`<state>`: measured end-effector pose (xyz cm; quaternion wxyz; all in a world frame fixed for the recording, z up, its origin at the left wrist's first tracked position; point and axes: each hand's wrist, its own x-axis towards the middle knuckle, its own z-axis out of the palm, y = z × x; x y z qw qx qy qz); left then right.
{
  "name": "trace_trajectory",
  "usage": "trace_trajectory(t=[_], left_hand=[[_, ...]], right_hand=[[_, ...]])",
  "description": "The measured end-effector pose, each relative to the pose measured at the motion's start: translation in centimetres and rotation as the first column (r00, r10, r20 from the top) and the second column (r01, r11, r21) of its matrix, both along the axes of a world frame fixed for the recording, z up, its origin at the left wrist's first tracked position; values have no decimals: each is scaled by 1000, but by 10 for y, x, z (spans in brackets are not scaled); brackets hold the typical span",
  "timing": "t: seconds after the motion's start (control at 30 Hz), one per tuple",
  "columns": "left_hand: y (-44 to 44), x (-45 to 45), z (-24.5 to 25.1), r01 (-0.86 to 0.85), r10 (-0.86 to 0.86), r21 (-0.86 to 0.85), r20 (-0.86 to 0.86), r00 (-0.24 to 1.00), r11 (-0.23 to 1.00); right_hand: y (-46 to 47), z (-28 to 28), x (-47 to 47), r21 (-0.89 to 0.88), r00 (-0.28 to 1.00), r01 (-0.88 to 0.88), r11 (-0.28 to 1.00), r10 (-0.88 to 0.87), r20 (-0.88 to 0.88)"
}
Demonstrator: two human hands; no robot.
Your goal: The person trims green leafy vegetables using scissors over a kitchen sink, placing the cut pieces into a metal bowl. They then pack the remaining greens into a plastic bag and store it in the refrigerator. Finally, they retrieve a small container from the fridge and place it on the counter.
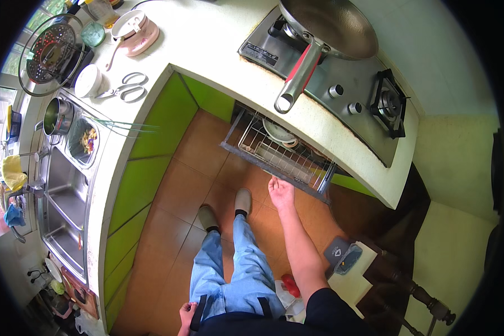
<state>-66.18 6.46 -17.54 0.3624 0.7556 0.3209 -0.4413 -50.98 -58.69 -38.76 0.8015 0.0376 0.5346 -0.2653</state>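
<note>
A wire-basket drawer (252, 158) is pulled out below the counter, with a white dish (278, 131) and other partly hidden items inside. Turned palm up, my right hand (282, 194) is at the grey front edge of this drawer. Some fingertips are hidden beneath the edge, so how firmly they hold is unclear. My left hand (187, 313) hangs low beside my left hip, its fingers curled and nothing visible in them. A dark strap (198, 313) lies next to it over the blue jeans (218, 277).
A frying pan (340, 29) sits on the gas stove (327, 101), its handle jutting past the counter edge. Scissors (128, 89), a white bowl (88, 81) and green stalks (128, 126) lie left, near the steel sink (67, 201). A bin (347, 260) stands behind my right arm.
</note>
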Motion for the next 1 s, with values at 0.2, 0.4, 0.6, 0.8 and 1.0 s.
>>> trace_trajectory(t=[0.2,0.4,0.6,0.8,1.0], left_hand=[[5,-2,-6,-34,35,-32,22,999,999],[2,1,-5,-34,34,-6,8,999,999],[-4,-7,-5,-59,60,-20,1,998,998],[-12,-13,-2,-105,104,18,13,994,994],[-18,-22,-1,-122,122,22,0,993,992]], right_hand=[[61,10,-36,19,994,-107,994,107,4],[77,72,-29,144,882,-438,887,455,-121],[-27,79,27,-310,665,-746,589,638,-388],[-81,-9,66,24,741,-578,816,536,-404],[-66,-17,73,-162,807,-511,844,407,-428]])
